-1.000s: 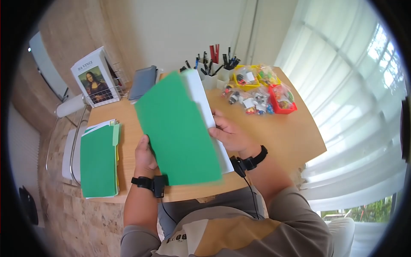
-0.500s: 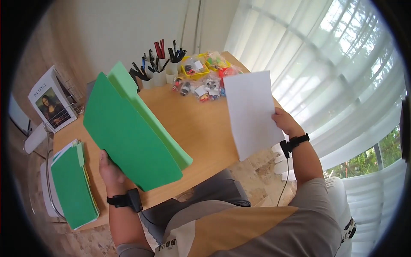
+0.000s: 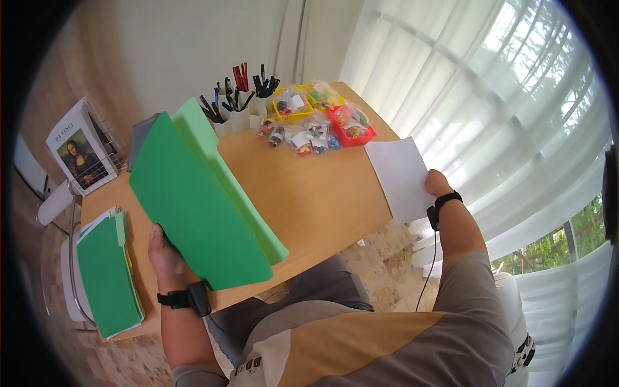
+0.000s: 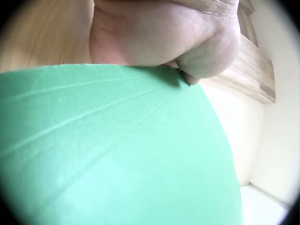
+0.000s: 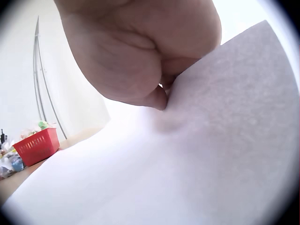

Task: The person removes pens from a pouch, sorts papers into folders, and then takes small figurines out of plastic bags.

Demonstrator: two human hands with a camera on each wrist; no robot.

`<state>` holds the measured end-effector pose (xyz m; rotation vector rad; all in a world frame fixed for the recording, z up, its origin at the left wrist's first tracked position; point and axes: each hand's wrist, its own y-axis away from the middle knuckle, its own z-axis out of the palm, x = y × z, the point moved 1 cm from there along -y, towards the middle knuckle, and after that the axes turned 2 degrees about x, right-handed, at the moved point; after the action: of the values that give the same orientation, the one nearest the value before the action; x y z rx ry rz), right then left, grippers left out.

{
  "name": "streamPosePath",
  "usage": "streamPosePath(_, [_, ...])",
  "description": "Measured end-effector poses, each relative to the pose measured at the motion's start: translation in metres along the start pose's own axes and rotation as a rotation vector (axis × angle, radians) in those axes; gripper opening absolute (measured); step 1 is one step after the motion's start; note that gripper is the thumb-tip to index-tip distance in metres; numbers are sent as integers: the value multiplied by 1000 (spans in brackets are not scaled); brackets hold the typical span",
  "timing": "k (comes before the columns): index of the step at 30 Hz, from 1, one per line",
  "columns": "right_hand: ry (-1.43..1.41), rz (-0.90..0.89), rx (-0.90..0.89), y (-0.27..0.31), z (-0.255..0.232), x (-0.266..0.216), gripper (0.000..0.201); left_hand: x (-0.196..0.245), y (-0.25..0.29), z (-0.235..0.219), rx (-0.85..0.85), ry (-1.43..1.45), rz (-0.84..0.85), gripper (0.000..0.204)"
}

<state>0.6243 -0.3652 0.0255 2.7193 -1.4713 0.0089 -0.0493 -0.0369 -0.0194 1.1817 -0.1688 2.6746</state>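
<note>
Over the table (image 3: 293, 184), left hand (image 3: 167, 259) grips a green folder (image 3: 196, 206) by its edge; right hand (image 3: 438, 183) pinches a white sheet (image 3: 396, 177), top corner near red basket (image 5: 38, 148).

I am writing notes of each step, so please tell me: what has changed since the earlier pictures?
The right hand has drawn the white sheet rightward from the held green folder, then lowered it near the right edge of the table, uncovering the red basket. Neither hand let go. The left hand still grips the folder, and the green stack stays at the table's left.
</note>
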Motion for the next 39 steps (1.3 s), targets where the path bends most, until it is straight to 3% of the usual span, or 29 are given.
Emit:
streamPosePath(8, [-75, 160, 79, -9, 5, -14, 44, 1, 3, 7, 42, -4, 1, 35])
streamPosePath(11, [-81, -134, -32, -3, 13, -27, 60, 1, 3, 10, 52, -29, -2, 34])
streamPosePath(12, [-80, -134, -33, -1, 14, -30, 60, 1, 4, 12, 64, -42, -3, 34])
streamPosePath(14, [-7, -315, -47, 3, 13, -38, 58, 2, 5, 16, 70, -45, -12, 33])
streamPosePath(18, [-48, -400, -120, 8, 5, -33, 52, 0, 3, 9, 80, -35, -20, 32])
streamPosePath(27, [-33, -420, -74, -15, 29, -10, 49, 1, 2, 8, 85, -34, -2, 32])
streamPosePath(34, [-39, -310, -46, -3, 16, -50, 47, 1, 2, 5, 64, -4, -1, 31])
streamPosePath(36, [-163, -323, 103, -7, 9, -62, 48, 1, 1, 4, 42, 6, 9, 31])
streamPosePath(39, [-401, -412, 49, -7, 1, -89, 54, -2, -1, -3, 19, -15, -11, 31])
